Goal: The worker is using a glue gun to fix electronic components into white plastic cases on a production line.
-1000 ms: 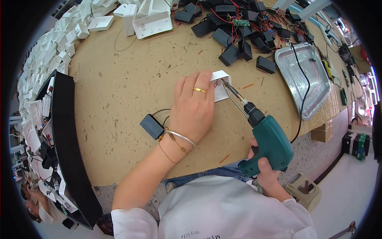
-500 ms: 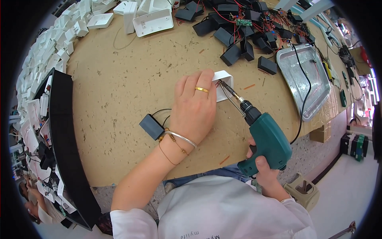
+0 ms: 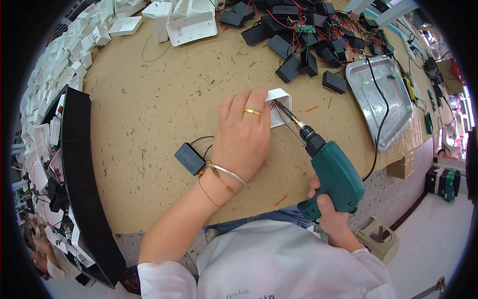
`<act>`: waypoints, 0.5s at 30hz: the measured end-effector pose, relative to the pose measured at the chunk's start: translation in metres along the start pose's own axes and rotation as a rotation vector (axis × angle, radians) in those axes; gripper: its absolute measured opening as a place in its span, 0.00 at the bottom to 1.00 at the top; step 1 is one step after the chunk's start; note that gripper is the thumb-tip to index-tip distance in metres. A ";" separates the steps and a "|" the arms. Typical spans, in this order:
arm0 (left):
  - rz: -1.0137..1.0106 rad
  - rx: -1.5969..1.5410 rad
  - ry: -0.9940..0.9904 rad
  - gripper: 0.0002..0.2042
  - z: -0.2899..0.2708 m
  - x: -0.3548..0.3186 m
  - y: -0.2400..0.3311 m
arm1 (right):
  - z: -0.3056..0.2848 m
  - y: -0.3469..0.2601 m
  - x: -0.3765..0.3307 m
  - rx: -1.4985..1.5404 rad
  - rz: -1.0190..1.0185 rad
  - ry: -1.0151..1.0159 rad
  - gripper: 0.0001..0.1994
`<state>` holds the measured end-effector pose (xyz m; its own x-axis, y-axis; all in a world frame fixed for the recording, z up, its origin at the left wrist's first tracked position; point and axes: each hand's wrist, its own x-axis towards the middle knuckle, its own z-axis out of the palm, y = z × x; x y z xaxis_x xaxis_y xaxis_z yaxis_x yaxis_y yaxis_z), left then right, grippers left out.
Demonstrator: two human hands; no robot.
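We see the left hand (image 3: 242, 137) lying flat, palm down, over a small white plastic housing (image 3: 280, 105) near the middle of the bench (image 3: 149, 114), its fingers spread across the housing's near side and pressing it down; a gold ring sits on one finger and a thin bangle on the wrist. The left grip is therefore a flat press on the housing, not a closed grasp. The right hand (image 3: 329, 218), just off the near edge of the bench, is wrapped around the handle of a green electric screwdriver (image 3: 332, 174), so its grip is closed on that tool. The screwdriver is tilted, its thin bit (image 3: 288, 116) running up and to the left so that the tip meets the top of the white housing just beside the left fingertips.

Just beside the left wrist lies a small black box (image 3: 189, 158) with a thin black wire curling from it. Toward the far edge we find a heap of black boxes with red wiring (image 3: 298, 35) and a few white casings (image 3: 191, 26). A metal tray (image 3: 381, 97) sits near the right edge with a black cable across it. A long black rack (image 3: 82, 184) runs along the left edge.
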<state>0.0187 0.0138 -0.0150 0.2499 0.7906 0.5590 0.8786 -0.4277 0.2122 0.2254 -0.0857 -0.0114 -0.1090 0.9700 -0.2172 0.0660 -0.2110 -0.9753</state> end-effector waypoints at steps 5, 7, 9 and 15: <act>-0.001 0.003 -0.002 0.06 0.002 -0.001 0.000 | 0.004 -0.004 0.000 0.005 -0.007 0.019 0.26; -0.001 0.002 -0.003 0.06 0.002 -0.001 0.000 | 0.005 -0.005 0.000 0.054 -0.004 0.024 0.26; -0.004 -0.002 -0.016 0.06 0.000 0.000 0.000 | 0.002 -0.003 0.001 0.022 -0.021 0.014 0.26; 0.001 0.014 -0.017 0.06 0.002 -0.002 -0.001 | 0.001 -0.001 -0.001 0.046 -0.032 0.019 0.28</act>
<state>0.0185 0.0137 -0.0179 0.2575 0.7979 0.5451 0.8842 -0.4221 0.2001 0.2247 -0.0868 -0.0104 -0.0917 0.9783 -0.1856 0.0168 -0.1848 -0.9826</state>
